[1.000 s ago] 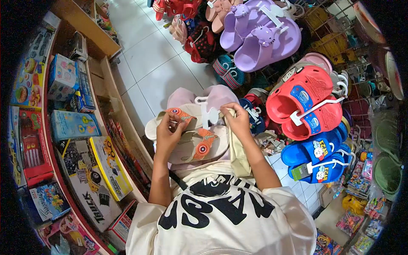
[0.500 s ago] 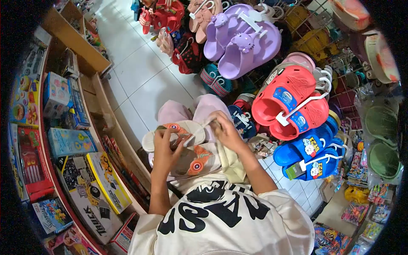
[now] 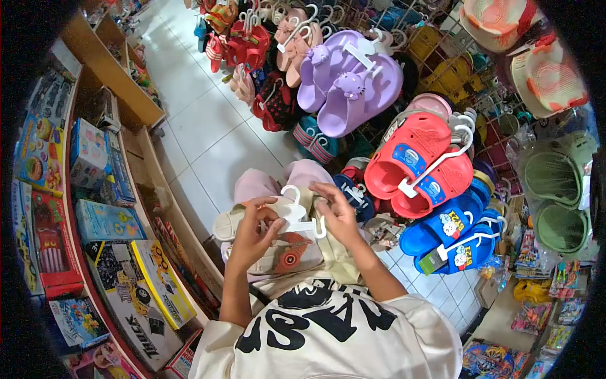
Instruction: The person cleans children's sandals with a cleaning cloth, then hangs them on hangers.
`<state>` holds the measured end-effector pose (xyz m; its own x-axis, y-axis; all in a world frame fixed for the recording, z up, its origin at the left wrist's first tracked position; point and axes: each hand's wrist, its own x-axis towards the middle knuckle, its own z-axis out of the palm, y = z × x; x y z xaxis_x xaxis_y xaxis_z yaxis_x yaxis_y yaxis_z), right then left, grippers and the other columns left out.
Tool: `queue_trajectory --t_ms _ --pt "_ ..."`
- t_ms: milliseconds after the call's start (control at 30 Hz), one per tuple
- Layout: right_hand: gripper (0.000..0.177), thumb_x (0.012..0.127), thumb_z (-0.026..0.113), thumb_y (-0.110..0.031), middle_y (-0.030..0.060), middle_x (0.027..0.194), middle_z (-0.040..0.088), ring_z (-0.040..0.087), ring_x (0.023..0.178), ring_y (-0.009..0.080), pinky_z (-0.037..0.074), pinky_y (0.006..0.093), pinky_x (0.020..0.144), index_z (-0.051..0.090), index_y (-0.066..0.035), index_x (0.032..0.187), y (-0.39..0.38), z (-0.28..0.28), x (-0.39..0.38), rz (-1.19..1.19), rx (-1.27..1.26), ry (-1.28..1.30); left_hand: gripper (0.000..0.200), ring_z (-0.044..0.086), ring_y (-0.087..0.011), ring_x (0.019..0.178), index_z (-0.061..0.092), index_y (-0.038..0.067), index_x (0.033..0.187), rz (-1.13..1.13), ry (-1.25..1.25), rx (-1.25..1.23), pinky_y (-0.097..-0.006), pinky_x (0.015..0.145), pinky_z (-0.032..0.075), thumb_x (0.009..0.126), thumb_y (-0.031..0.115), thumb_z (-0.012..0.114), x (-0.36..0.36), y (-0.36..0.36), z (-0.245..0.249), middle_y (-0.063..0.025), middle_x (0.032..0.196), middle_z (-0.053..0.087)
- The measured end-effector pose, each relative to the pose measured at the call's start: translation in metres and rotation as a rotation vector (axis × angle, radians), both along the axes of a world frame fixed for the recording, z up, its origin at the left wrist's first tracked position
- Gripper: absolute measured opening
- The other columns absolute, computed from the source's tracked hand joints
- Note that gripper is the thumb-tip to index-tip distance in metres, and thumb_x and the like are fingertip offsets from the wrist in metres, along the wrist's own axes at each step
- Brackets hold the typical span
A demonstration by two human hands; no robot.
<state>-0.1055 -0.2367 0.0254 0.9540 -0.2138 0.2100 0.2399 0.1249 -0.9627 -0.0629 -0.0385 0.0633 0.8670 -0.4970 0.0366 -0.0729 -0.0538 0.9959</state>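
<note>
Half a second ago the right hand (image 3: 339, 215) lay flat over the end of the sandals and the hanger was covered. Now the white plastic hanger (image 3: 295, 213) stands in the open between the two hands, its hook uppermost. The camera has also tipped, so the rack of footwear sits lower and further left in view.

The left hand (image 3: 255, 228) has thumb and fingers drawn together on the hanger's left part, over the beige sandals (image 3: 278, 251). The right hand's fingers curl loosely round the hanger's right end, slightly spread rather than fisted.

The sandals are held in front of the chest, above the pink trouser legs. Their long axis runs across the view from left to right, one end jutting out past the left hand, and the sole-up one shows a round orange emblem. The hanger's bar lies along the same line.

Red clogs (image 3: 416, 165) and blue slides (image 3: 456, 235) hang just right of the hands, and toy boxes (image 3: 108, 218) fill the shelves at the left.
</note>
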Motion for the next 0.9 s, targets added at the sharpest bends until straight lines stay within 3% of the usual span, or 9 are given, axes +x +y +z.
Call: queue_trajectory --t_ms 200,233,367,400,433,500,667,833,900 --pt "0.019 0.083 0.065 0.0 0.0014 0.09 0.062 0.057 0.083 0.006 0.045 0.021 0.066 0.063 -0.001 0.101 -0.016 0.039 -0.013 0.328 -0.117 0.231 0.046 0.058 -0.0144 0.078 0.043 0.005 0.121 0.011 -0.332 0.233 -0.0258 0.069 0.044 0.081 0.0 0.067 0.007 0.008 0.012 -0.0039 0.083 0.06" --pt "0.015 0.079 0.071 -0.003 0.0008 0.082 0.064 0.057 0.071 0.005 0.043 0.0195 0.057 0.066 -0.002 0.093 -0.019 0.043 -0.016 0.355 -0.351 0.34 0.049 0.059 -0.0165 0.083 0.042 0.005 0.123 -0.018 -0.32 0.289 -0.0277 0.073 0.045 0.081 0.001 0.067 0.007 0.006 0.018 -0.0061 0.09 0.061" --pt "0.013 0.078 0.073 -0.007 0.0043 0.078 0.063 0.057 0.066 0.0067 0.045 0.0234 0.058 0.064 0.0 0.085 -0.036 0.097 -0.034 -0.183 -0.496 -0.153 0.066 0.053 -0.0252 0.11 0.033 0.005 0.135 0.046 -0.551 0.004 -0.0369 0.092 0.043 0.078 0.003 0.068 0.01 -0.02 0.035 -0.0174 0.126 0.051" --pt "0.012 0.079 0.072 -0.005 0.0039 0.079 0.064 0.057 0.066 0.006 0.045 0.0224 0.058 0.063 0.0 0.087 -0.051 0.101 -0.044 -0.339 -0.455 -0.114 0.075 0.043 -0.0307 0.123 0.024 0.004 0.141 0.013 -0.502 -0.081 -0.0424 0.103 0.034 0.078 0.004 0.065 0.014 -0.018 0.024 -0.0217 0.144 0.031" --pt "0.01 0.083 0.067 -0.003 0.0028 0.079 0.063 0.056 0.065 0.006 0.044 0.0205 0.057 0.062 0.0 0.091 -0.06 0.115 -0.05 -0.514 -0.238 -0.083 0.075 0.039 -0.0315 0.129 0.021 0.003 0.142 0.016 -0.502 -0.135 -0.0431 0.105 0.032 0.079 0.006 0.062 0.015 -0.019 0.025 -0.0215 0.146 0.029" --pt "0.011 0.088 0.061 -0.005 -0.0003 0.074 0.06 0.05 0.058 0.0031 0.039 0.0177 0.052 0.062 0.0 0.098 -0.089 0.134 -0.053 -0.713 -0.257 -0.027 0.071 0.034 -0.0318 0.133 0.024 0.003 0.141 0.053 -0.476 -0.095 -0.0435 0.105 0.031 0.081 0.008 0.06 0.013 -0.019 0.022 -0.0205 0.147 0.029" --pt "0.016 0.086 0.065 -0.009 -0.0021 0.073 0.057 0.048 0.059 0.0005 0.036 0.0167 0.051 0.062 -0.002 0.1 -0.117 0.128 -0.057 -0.651 -0.392 0.128 0.064 0.032 -0.0318 0.134 0.031 0.004 0.138 0.033 -0.363 0.073 -0.0429 0.105 0.031 0.081 0.007 0.06 0.003 -0.01 0.011 -0.0196 0.147 0.029" --pt "0.051 0.08 0.072 -0.009 0.0079 0.109 0.05 0.045 0.058 0.0047 0.038 0.0218 0.05 0.046 -0.002 0.122 -0.105 0.137 -0.065 -0.773 -0.385 0.131 0.046 0.043 -0.0334 0.123 0.047 0.004 0.124 0.069 -0.497 0.28 -0.0404 0.101 0.035 0.081 0.003 0.062 -0.002 0.006 0.002 -0.0201 0.135 0.044" --pt "0.051 0.079 0.072 -0.007 0.0095 0.111 0.047 0.045 0.058 0.006 0.039 0.0223 0.053 0.046 -0.002 0.122 -0.096 0.141 -0.076 -0.894 -0.636 0.21 0.035 0.051 -0.0314 0.111 0.056 0.005 0.111 0.106 -0.497 0.341 -0.0383 0.096 0.037 0.078 0.002 0.067 -0.005 0.015 0.006 -0.0146 0.118 0.055"
